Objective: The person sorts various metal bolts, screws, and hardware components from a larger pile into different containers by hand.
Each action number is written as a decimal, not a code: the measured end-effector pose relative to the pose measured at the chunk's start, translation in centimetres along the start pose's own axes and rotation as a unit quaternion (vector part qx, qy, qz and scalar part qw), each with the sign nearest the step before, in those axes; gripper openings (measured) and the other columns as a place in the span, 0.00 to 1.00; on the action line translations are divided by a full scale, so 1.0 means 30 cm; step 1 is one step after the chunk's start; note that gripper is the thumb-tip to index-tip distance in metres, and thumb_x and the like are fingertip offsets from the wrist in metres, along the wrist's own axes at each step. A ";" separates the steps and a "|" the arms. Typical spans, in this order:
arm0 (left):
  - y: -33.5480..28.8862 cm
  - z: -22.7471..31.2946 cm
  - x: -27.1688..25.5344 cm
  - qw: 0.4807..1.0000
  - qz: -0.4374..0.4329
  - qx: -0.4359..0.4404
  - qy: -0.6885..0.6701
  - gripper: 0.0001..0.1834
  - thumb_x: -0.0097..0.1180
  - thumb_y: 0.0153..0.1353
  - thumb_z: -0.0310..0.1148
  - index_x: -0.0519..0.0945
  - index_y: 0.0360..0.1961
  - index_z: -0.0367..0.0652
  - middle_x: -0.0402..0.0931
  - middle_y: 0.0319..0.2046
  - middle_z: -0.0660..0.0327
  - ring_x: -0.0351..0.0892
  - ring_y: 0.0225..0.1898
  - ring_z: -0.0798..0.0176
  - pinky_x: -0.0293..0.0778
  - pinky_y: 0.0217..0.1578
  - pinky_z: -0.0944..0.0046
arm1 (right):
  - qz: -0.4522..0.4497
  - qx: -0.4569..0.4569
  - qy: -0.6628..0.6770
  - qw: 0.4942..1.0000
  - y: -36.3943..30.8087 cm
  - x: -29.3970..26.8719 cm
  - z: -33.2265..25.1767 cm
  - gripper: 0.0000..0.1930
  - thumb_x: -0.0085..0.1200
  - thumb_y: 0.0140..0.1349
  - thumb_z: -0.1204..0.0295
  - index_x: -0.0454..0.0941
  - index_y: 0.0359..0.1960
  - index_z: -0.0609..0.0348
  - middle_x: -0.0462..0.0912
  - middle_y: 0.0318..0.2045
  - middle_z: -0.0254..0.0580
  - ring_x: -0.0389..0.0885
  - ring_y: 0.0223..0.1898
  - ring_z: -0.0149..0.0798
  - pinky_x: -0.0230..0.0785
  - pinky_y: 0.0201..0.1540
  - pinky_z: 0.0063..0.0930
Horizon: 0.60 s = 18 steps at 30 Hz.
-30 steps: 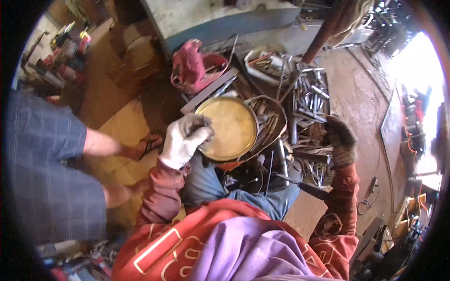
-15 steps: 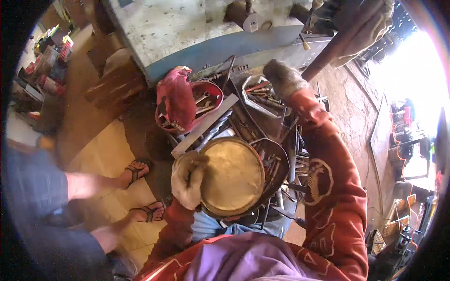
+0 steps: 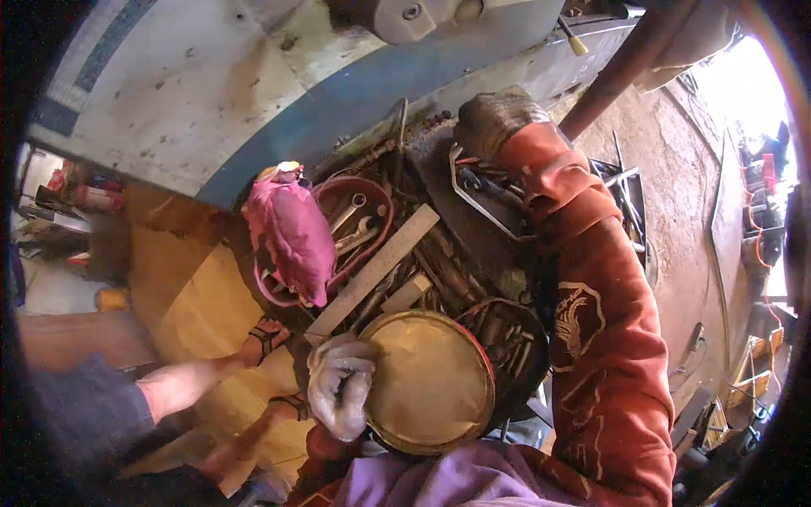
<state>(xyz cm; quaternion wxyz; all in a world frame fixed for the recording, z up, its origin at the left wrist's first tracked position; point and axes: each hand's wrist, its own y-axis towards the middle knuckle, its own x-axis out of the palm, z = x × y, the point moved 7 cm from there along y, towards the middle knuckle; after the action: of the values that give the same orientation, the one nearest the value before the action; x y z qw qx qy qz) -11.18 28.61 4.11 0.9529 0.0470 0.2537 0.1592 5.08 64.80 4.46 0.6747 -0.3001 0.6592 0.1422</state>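
My left hand [image 3: 340, 384], in a pale work glove, has its fingers curled at the left rim of a round, shallow, gold-coloured tin [image 3: 431, 384]. The tin lies close to my lap, and its inside looks bare and dull. My right hand [image 3: 500, 120], in a dirty glove, reaches far forward over an angular container with a white rim [image 3: 463, 182]. Tools and metal pieces lie inside that container, partly covered by my sleeve. The fingers of my right hand are hidden behind the glove's back, so any grip there cannot be seen.
To the left, a reddish bucket [image 3: 384, 211] holds wrenches [image 3: 348, 213], with a pink cloth [image 3: 296, 232] draped over it. A flat bar [image 3: 376, 272] lies across metal pieces. A dark bowl [image 3: 532, 359] sits right of the tin. Another person's legs [image 3: 190, 384] are at left.
The view has shifted, bringing the big pale machine panel nearer at upper left. My right hand stays over the white-rimmed container; my left remains at the tin's rim.
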 end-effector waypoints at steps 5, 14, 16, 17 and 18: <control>0.000 -0.013 0.026 1.000 0.017 0.009 -0.004 0.10 0.56 0.62 0.36 0.80 0.31 0.41 0.85 0.38 0.53 0.80 0.47 0.45 0.69 0.56 0.48 | 0.078 -0.039 0.075 0.993 -0.004 -0.010 0.021 0.16 0.55 0.60 0.62 0.88 0.46 0.53 0.87 0.45 0.52 0.86 0.46 0.57 0.78 0.50 0.49; -0.007 -0.021 0.019 0.999 0.033 0.023 -0.004 0.07 0.58 0.61 0.32 0.78 0.30 0.40 0.84 0.37 0.51 0.79 0.45 0.45 0.71 0.54 0.48 | 0.115 -0.174 0.072 0.975 -0.041 0.014 -0.118 0.17 0.56 0.60 0.63 0.86 0.48 0.53 0.86 0.45 0.52 0.85 0.45 0.58 0.78 0.49 0.47; 0.001 -0.010 0.019 0.999 0.025 0.024 0.011 0.07 0.58 0.61 0.32 0.78 0.31 0.40 0.84 0.37 0.51 0.79 0.46 0.45 0.70 0.55 0.48 | 0.136 -0.203 0.071 0.967 -0.025 0.061 -0.137 0.16 0.56 0.60 0.64 0.86 0.48 0.53 0.86 0.45 0.52 0.85 0.46 0.57 0.79 0.48 0.45; 0.008 -0.004 0.018 0.999 0.028 0.022 0.009 0.07 0.58 0.61 0.32 0.78 0.31 0.40 0.84 0.37 0.51 0.79 0.46 0.45 0.70 0.55 0.48 | 0.161 -0.223 0.066 0.959 -0.010 0.082 -0.143 0.16 0.56 0.60 0.64 0.86 0.47 0.53 0.87 0.45 0.51 0.86 0.46 0.56 0.79 0.48 0.43; 0.009 -0.004 0.020 1.000 0.019 0.014 0.016 0.06 0.57 0.61 0.32 0.79 0.31 0.40 0.84 0.38 0.52 0.79 0.46 0.45 0.69 0.55 0.48 | 0.120 -0.209 0.084 0.967 0.032 0.112 -0.154 0.15 0.58 0.60 0.66 0.87 0.46 0.54 0.87 0.45 0.51 0.86 0.48 0.54 0.80 0.49 0.40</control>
<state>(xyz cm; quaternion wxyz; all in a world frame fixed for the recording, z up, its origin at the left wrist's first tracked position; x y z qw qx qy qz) -10.81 29.06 3.78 0.9448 0.0624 0.2701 0.1748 1.11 62.11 1.20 0.5174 -0.3638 0.7003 0.3309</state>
